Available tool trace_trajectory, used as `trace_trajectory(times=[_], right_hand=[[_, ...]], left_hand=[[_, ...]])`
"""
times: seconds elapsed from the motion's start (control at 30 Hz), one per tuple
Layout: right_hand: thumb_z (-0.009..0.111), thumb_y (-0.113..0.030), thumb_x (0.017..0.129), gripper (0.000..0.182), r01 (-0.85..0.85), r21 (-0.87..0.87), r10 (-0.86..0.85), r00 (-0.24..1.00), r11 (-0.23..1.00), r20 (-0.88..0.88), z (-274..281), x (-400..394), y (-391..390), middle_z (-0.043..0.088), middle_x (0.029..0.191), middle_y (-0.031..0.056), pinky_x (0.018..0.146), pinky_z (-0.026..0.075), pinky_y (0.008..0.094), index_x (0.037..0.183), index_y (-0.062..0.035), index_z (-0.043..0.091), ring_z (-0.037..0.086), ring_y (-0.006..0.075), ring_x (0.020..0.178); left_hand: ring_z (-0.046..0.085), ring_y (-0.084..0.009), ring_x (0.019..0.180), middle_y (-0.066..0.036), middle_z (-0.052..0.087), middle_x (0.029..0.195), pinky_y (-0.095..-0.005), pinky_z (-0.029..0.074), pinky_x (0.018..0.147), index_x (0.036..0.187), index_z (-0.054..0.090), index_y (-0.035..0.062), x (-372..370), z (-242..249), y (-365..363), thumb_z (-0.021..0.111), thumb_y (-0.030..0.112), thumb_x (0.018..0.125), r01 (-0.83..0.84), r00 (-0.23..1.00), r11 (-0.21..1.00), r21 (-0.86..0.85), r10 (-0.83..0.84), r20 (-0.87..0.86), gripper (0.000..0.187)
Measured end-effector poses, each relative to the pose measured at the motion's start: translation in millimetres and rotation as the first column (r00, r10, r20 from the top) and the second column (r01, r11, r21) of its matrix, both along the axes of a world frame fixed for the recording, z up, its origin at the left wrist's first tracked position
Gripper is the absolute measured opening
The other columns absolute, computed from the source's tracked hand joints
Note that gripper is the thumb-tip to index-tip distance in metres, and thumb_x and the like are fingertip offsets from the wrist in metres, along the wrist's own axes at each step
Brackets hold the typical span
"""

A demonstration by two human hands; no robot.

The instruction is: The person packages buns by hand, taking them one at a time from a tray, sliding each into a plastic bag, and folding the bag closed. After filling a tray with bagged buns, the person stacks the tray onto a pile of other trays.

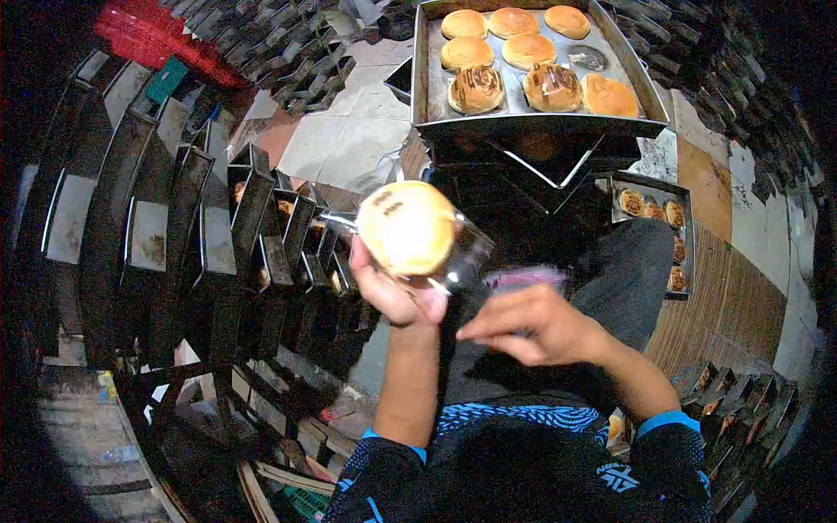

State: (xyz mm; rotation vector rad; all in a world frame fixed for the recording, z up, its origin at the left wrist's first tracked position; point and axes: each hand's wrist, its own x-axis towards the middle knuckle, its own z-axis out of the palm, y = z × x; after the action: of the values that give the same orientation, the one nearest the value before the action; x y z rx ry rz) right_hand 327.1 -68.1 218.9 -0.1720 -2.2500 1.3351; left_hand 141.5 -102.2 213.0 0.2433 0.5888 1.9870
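My left hand (397,296) is closed around the underside of a round golden bun (406,228), raised in front of my lap. Clear plastic wrapping (471,253) shows around the bun and shines at its right side; dark print marks the top. To the right and lower, my right hand (545,327) is apart from the bun, its fingers drawn together towards the thumb and slightly blurred. Whatever they may pinch is too small to make out. Just behind that hand, a stack of clear plastic bags (526,278) with a pinkish edge rests on my leg.
Ahead stands a metal tray (540,124) with several bare buns (528,51) and wrapped, printed buns (553,87). Another tray (684,205) of wrapped buns lies low on the right. Stacked dark trays (148,235) crowd the left; a red crate (166,39) stands behind.
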Motion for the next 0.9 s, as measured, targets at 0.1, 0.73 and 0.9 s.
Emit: trace_trajectory(times=[0.1,0.73,0.9], right_hand=[[0.07,-0.012,0.08,0.017,0.104,0.009,-0.103,0.989,0.995,-0.102,13,-22,12,0.064,0.084,0.0139,0.069,0.051,0.0405,0.091,-0.0012,0.063,0.064,0.0334,0.078],[0.066,-0.015,0.082,0.025,-0.77,-0.391,0.733,0.622,0.505,-0.278,-27,3,41,0.065,0.096,0.0158,0.075,0.051,0.0433,0.101,0.0007,0.062,0.063,0.0332,0.083],[0.077,-0.016,0.072,0.026,0.595,0.068,-0.576,0.797,0.801,-0.18,-38,-34,27,0.066,0.094,0.0087,0.084,0.049,0.041,0.095,-0.0067,0.069,0.061,0.0314,0.089]], left_hand=[[0.061,-0.0268,0.108,-0.015,0.061,0.12,-0.0419,0.051,0.092,0.129,0.049,0.0011,20,-13,0,0.045,0.042,0.093,0.09,0.996,0.996,0.015,-0.089,-0.028,0.054],[0.055,-0.0408,0.112,-0.02,0.055,0.127,-0.0551,0.049,0.089,0.131,0.048,0.0079,-46,-43,1,0.05,0.044,0.085,0.156,0.95,0.975,-0.156,-0.105,0.293,0.058],[0.057,-0.037,0.113,-0.021,0.055,0.128,-0.0526,0.054,0.086,0.133,0.044,0.0027,-4,-48,-15,0.045,0.048,0.09,0.276,0.932,0.957,-0.089,-0.244,0.266,0.062]])
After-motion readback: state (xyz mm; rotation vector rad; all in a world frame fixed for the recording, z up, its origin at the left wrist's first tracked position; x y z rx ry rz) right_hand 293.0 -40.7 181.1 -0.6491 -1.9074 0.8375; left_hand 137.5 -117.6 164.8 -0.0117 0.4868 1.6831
